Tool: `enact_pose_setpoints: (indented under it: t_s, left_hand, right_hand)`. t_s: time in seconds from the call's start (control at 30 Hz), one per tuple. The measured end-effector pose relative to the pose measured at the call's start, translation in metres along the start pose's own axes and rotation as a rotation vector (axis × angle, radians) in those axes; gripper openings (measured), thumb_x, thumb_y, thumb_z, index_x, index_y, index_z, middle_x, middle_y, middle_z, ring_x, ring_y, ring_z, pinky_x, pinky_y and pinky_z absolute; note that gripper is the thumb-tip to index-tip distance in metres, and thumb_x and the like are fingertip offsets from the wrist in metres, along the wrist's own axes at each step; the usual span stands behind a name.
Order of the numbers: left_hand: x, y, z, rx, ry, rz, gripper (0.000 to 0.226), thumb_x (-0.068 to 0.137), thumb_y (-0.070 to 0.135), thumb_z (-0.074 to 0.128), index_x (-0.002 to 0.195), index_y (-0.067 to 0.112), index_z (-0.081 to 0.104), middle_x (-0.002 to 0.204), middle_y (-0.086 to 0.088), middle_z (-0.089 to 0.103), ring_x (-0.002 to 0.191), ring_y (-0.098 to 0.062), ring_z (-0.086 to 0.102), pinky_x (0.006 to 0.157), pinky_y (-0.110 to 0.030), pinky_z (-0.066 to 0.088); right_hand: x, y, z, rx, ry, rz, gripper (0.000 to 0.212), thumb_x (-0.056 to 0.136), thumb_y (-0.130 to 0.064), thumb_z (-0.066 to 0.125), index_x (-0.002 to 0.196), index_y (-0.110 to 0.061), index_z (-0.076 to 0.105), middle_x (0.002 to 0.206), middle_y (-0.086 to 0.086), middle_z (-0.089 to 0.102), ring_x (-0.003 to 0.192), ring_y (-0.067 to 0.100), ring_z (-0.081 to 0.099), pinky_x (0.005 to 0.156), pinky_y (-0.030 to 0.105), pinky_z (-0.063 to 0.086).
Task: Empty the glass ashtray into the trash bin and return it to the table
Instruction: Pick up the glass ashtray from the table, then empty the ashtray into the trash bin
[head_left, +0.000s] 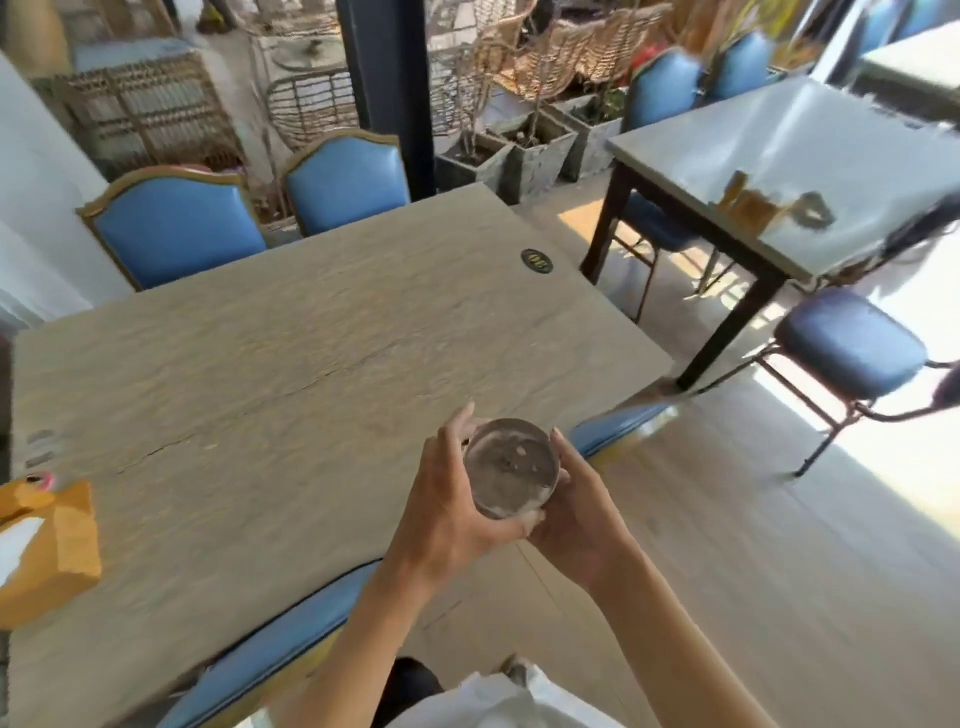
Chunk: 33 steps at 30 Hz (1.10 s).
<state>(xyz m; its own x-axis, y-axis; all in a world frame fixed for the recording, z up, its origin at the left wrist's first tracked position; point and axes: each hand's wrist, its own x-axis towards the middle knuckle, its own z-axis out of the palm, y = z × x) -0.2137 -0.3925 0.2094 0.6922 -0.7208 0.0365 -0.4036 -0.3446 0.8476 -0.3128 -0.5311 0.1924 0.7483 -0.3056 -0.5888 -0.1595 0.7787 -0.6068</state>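
Note:
A round glass ashtray (510, 467) with grey ash and a few bits inside is held in the air above the near right edge of the wooden table (291, 364). My left hand (452, 499) cups its left side and my right hand (576, 509) cups its right side and underside. The ashtray sits roughly level, its opening facing up. No trash bin is in view.
A yellow tissue box (47, 545) lies at the table's left edge. Blue chairs (182, 228) stand behind the table and one blue chair (291, 639) is tucked under its near edge. A second table (810, 156) with small items stands at the right, open floor (727, 545) between.

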Motion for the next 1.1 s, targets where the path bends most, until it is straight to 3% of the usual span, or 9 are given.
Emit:
enact_pose_setpoints:
  t_s: [0.1, 0.2, 0.27, 0.4, 0.5, 0.67, 0.9, 1.0, 1.1]
  left_hand:
    - [0.012, 0.026, 0.037, -0.003, -0.078, 0.056, 0.127, 0.055, 0.056, 0.092, 0.154, 0.033, 0.015, 0.15, 0.012, 0.041, 0.136, 0.001, 0.043, 0.1, 0.001, 0.035]
    - [0.026, 0.045, 0.068, -0.006, -0.174, 0.115, 0.129, 0.057, 0.062, 0.089, 0.156, 0.032, 0.011, 0.158, 0.016, 0.032, 0.146, -0.003, 0.033, 0.113, -0.023, 0.039]
    - [0.039, 0.053, 0.084, -0.005, -0.232, 0.127, 0.129, 0.057, 0.065, 0.088, 0.155, 0.036, 0.01, 0.16, 0.016, 0.028, 0.148, -0.003, 0.029, 0.115, -0.028, 0.04]
    - [0.072, 0.058, 0.114, 0.055, -0.336, 0.128, 0.122, 0.06, 0.069, 0.084, 0.155, 0.033, 0.016, 0.161, 0.013, 0.026, 0.147, -0.001, 0.027, 0.115, -0.023, 0.033]
    - [0.099, 0.054, 0.137, 0.089, -0.392, 0.111, 0.113, 0.066, 0.073, 0.077, 0.154, 0.033, 0.02, 0.16, 0.014, 0.028, 0.146, -0.001, 0.029, 0.115, -0.023, 0.033]
    - [0.157, 0.044, 0.182, 0.096, -0.428, 0.026, 0.087, 0.082, 0.058, 0.073, 0.151, 0.03, 0.031, 0.152, 0.013, 0.039, 0.131, 0.003, 0.036, 0.106, -0.018, 0.033]
    - [0.264, 0.035, 0.243, 0.113, -0.486, -0.057, 0.071, 0.088, 0.046, 0.071, 0.147, 0.021, 0.04, 0.149, 0.012, 0.045, 0.139, -0.007, 0.042, 0.112, -0.021, 0.034]
    - [0.309, 0.033, 0.273, 0.132, -0.495, -0.065, 0.064, 0.089, 0.041, 0.072, 0.143, 0.019, 0.045, 0.142, 0.013, 0.049, 0.136, -0.008, 0.048, 0.114, -0.028, 0.039]
    - [0.349, 0.041, 0.298, 0.205, -0.55, -0.03, 0.065, 0.09, 0.04, 0.071, 0.144, 0.017, 0.044, 0.144, 0.005, 0.053, 0.135, -0.012, 0.05, 0.108, -0.02, 0.037]
  right_hand:
    - [-0.014, -0.018, -0.036, 0.126, 0.043, -0.015, 0.06, 0.101, -0.06, 0.048, 0.113, -0.011, 0.081, 0.118, 0.014, 0.078, 0.102, 0.028, 0.076, 0.091, 0.041, 0.056]
    - [-0.025, -0.035, -0.066, 0.222, 0.068, -0.069, 0.06, 0.1, -0.059, 0.051, 0.117, -0.009, 0.078, 0.118, 0.017, 0.076, 0.103, 0.032, 0.074, 0.09, 0.047, 0.057]
    - [-0.026, -0.046, -0.087, 0.258, 0.051, -0.109, 0.063, 0.101, -0.06, 0.049, 0.126, -0.007, 0.072, 0.123, 0.022, 0.072, 0.105, 0.036, 0.071, 0.087, 0.049, 0.055]
    - [-0.021, -0.072, -0.133, 0.331, 0.051, -0.178, 0.075, 0.1, -0.062, 0.048, 0.147, -0.004, 0.054, 0.15, 0.031, 0.053, 0.133, 0.046, 0.053, 0.087, 0.049, 0.055]
    - [-0.013, -0.096, -0.166, 0.398, 0.095, -0.185, 0.075, 0.095, -0.061, 0.057, 0.148, -0.009, 0.054, 0.154, 0.029, 0.05, 0.145, 0.047, 0.046, 0.086, 0.048, 0.059]
    - [0.012, -0.145, -0.222, 0.417, 0.188, -0.198, 0.077, 0.094, -0.06, 0.059, 0.149, -0.007, 0.053, 0.152, 0.027, 0.054, 0.146, 0.045, 0.046, 0.081, 0.047, 0.06]
    - [0.06, -0.232, -0.286, 0.399, 0.305, -0.15, 0.079, 0.091, -0.063, 0.059, 0.146, -0.007, 0.056, 0.147, 0.028, 0.058, 0.148, 0.043, 0.043, 0.086, 0.045, 0.052]
    - [0.083, -0.269, -0.306, 0.406, 0.316, -0.142, 0.079, 0.092, -0.064, 0.055, 0.147, -0.007, 0.055, 0.148, 0.03, 0.057, 0.139, 0.043, 0.052, 0.086, 0.044, 0.05]
    - [0.099, -0.302, -0.325, 0.434, 0.324, -0.147, 0.079, 0.094, -0.062, 0.051, 0.15, -0.007, 0.05, 0.146, 0.033, 0.057, 0.129, 0.04, 0.055, 0.085, 0.043, 0.049]
